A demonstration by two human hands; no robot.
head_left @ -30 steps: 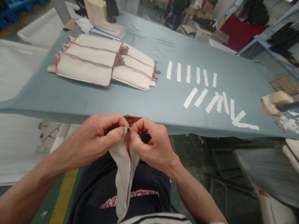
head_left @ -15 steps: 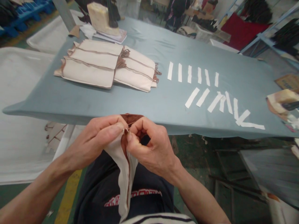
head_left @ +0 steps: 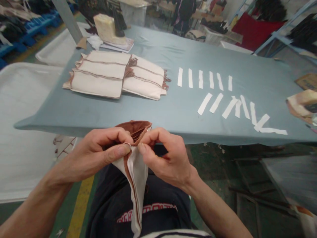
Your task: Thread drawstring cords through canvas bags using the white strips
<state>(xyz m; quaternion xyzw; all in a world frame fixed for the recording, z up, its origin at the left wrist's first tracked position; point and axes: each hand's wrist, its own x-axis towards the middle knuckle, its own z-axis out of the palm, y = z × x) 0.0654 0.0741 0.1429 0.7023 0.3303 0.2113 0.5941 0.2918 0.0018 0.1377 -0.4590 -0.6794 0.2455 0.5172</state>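
Note:
Between my hands, just off the table's front edge, hangs a cream fabric piece (head_left: 140, 172) with brown trim along its seam and a brown upper part (head_left: 135, 127). My left hand (head_left: 106, 147) pinches the trimmed edge between thumb and forefinger. Close beside it, my right hand (head_left: 165, 153) pinches the same edge, thumb and forefinger pressed together. The lower end of the piece dangles in front of my dark apron (head_left: 160, 195) with red lettering. Fingers hide the exact spot being gripped.
On the blue-grey table (head_left: 160, 114) lie stacked cream panels with brown seams (head_left: 99, 74) and several white strips (head_left: 200, 79). A yellowish block (head_left: 105, 28) stands at the back left. A white bin (head_left: 22, 132) is at the left, a cut block (head_left: 300, 102) at the right.
The piece has turned, so more of its brown upper part shows above my fingers. My hands have moved slightly apart along the edge, both still pinching. The view has shifted a little.

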